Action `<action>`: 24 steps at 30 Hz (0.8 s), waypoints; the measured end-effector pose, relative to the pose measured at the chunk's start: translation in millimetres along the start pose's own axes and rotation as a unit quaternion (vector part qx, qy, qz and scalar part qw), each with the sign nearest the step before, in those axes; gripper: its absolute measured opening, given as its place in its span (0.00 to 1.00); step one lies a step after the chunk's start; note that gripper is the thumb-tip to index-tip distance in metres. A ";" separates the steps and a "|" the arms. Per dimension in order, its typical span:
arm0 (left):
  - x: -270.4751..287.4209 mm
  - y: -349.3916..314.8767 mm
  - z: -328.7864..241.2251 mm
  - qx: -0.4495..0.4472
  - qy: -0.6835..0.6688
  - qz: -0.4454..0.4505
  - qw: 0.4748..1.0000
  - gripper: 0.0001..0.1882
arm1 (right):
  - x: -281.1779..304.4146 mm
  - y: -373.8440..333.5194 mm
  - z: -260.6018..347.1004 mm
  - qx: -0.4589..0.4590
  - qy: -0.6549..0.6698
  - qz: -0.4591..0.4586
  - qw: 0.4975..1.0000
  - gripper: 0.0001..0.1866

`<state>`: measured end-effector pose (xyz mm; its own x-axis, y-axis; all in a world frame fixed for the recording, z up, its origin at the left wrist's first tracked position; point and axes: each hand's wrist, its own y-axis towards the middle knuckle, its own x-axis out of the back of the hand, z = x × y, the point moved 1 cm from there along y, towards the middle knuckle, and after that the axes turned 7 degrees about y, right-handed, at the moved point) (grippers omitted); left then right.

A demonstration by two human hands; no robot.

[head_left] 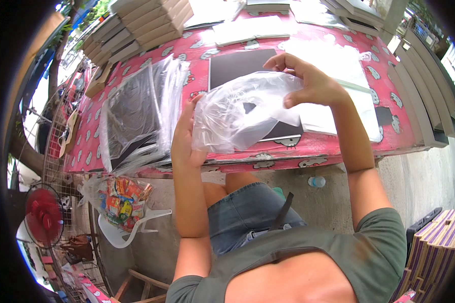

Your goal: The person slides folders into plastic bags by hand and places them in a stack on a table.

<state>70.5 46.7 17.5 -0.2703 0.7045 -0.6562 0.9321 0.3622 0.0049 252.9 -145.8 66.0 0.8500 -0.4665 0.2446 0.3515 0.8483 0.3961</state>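
Note:
A clear, crumpled plastic bag (230, 113) is held up in front of me, over the near part of the table. My left hand (188, 134) grips its left edge, with some fingers hidden behind the film. At the bag's right edge, my right hand (313, 85) is curved with thumb and fingers apart. The thumb lies against or just before the film; I cannot tell which. Below and behind the bag lies a flat black-covered item (232, 65), partly hidden. To the left sits a pile of plastic-wrapped dark flat items (136, 108).
A pink patterned cloth (202, 55) covers the table. White sheets (333, 113) lie at right, beside stacked grey boards (429, 96). Brown stacks (151, 22) rise far left. Below are a white plastic chair (114, 235) with a bag of colourful packets (124, 199), and a red fan (44, 214).

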 end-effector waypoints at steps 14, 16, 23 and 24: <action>8.6 -30.1 -7.5 -0.161 0.100 -0.137 0.972 0.12 | -4.8 18.3 -3.2 -0.050 -0.059 -0.192 0.978 0.16; 14.5 -26.8 -7.3 -0.144 0.049 -0.126 0.980 0.14 | -21.4 10.8 13.7 0.218 -0.315 -0.273 0.882 0.16; -3.0 -24.7 -4.4 -0.118 0.071 -0.135 0.981 0.17 | -101.1 -30.6 -5.8 0.128 -0.262 -0.123 0.949 0.14; 10.1 -27.4 -8.9 -0.120 0.074 -0.081 0.987 0.17 | -95.3 -25.8 -16.3 0.111 -0.222 -0.118 0.961 0.12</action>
<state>40.0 49.3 17.4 -0.4605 0.7002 -0.5456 0.7944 0.5993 0.0988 169.3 -119.2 18.0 0.4886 -0.7423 0.4585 0.3794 0.6540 0.6545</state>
